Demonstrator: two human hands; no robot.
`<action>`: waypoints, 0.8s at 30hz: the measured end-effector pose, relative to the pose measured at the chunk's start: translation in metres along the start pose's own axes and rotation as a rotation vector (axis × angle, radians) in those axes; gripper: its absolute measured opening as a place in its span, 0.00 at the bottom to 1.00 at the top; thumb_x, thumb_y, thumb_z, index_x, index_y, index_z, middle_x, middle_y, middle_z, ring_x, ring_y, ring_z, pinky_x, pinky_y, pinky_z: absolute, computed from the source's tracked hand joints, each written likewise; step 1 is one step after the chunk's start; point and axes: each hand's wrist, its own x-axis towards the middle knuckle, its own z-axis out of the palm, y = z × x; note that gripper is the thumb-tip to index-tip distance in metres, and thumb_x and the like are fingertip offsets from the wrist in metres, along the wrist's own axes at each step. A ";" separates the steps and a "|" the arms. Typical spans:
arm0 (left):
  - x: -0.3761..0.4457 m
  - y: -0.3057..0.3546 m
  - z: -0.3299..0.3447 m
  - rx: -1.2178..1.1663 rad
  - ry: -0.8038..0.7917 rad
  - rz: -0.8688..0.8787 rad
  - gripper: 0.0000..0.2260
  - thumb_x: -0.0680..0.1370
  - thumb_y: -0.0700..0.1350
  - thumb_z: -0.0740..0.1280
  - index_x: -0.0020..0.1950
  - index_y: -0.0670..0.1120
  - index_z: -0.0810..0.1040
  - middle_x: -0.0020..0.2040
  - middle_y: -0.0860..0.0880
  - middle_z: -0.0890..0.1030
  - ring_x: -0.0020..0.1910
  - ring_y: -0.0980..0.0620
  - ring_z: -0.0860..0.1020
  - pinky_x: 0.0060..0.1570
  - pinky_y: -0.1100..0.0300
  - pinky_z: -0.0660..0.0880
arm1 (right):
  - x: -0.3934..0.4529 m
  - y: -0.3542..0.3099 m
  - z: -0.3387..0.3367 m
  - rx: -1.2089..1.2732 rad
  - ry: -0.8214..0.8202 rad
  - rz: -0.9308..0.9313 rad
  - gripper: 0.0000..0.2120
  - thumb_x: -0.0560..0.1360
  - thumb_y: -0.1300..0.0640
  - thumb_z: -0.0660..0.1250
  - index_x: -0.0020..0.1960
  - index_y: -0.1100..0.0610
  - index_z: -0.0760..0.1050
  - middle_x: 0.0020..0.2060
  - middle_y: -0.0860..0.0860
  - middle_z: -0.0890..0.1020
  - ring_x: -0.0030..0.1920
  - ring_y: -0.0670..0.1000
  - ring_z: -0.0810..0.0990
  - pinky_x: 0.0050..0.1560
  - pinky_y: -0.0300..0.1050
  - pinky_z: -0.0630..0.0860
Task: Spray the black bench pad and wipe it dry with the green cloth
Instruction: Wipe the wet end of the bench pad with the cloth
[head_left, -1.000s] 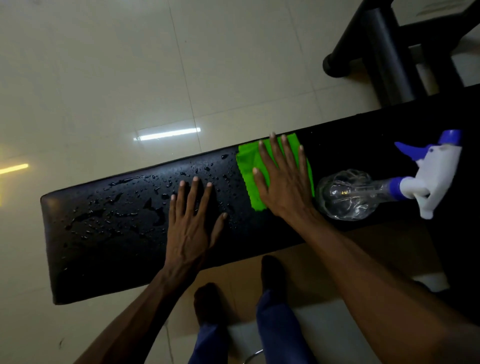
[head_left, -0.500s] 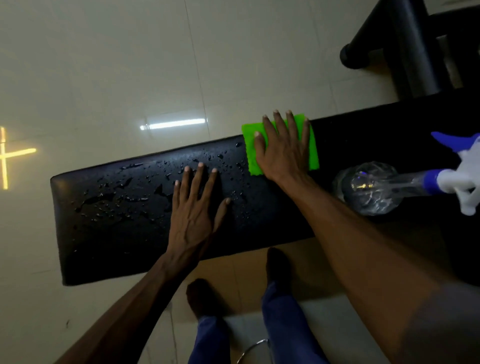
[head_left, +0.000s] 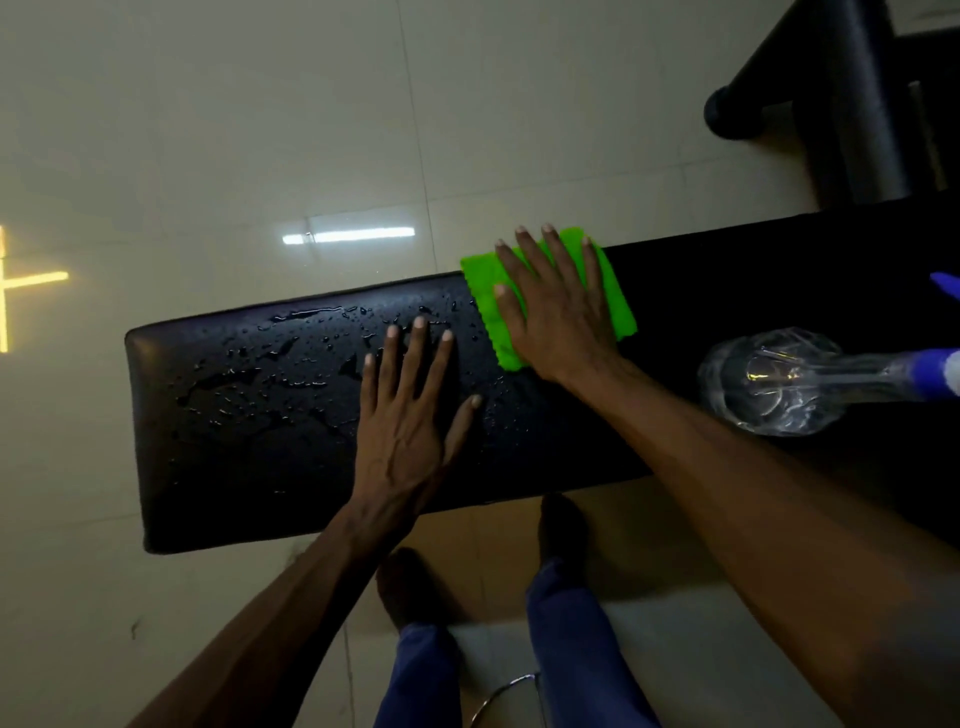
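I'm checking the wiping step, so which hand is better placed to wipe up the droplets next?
Right. The right hand already lies flat on the green cloth, beside the droplets on the bench pad. The left hand lies bare on the pad.

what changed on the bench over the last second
The right hand, flat on the green cloth, slid it from mid-pad to the far edge of the black bench pad. Nothing was picked up or released. The left hand stayed flat on the wet pad, droplets remain to its left, and the spray bottle lies where it was.
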 end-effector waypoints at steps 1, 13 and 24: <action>0.000 0.000 -0.002 -0.010 0.002 0.000 0.32 0.83 0.65 0.51 0.83 0.53 0.49 0.84 0.48 0.45 0.83 0.45 0.42 0.81 0.42 0.46 | -0.015 0.002 0.001 -0.032 -0.013 -0.098 0.28 0.87 0.41 0.47 0.85 0.47 0.55 0.86 0.48 0.55 0.86 0.53 0.49 0.85 0.62 0.43; -0.014 -0.036 -0.012 -0.062 0.044 -0.068 0.32 0.82 0.63 0.53 0.83 0.50 0.55 0.84 0.47 0.51 0.83 0.44 0.46 0.81 0.42 0.49 | 0.011 -0.029 0.006 0.047 -0.040 0.008 0.26 0.87 0.43 0.50 0.82 0.49 0.64 0.83 0.50 0.65 0.84 0.55 0.59 0.84 0.63 0.47; -0.025 -0.078 -0.018 -0.040 0.013 -0.060 0.32 0.83 0.63 0.52 0.83 0.51 0.51 0.84 0.47 0.48 0.83 0.45 0.43 0.81 0.42 0.47 | 0.034 -0.030 -0.003 0.060 -0.083 0.097 0.22 0.86 0.45 0.53 0.79 0.46 0.68 0.78 0.49 0.72 0.80 0.54 0.65 0.82 0.60 0.50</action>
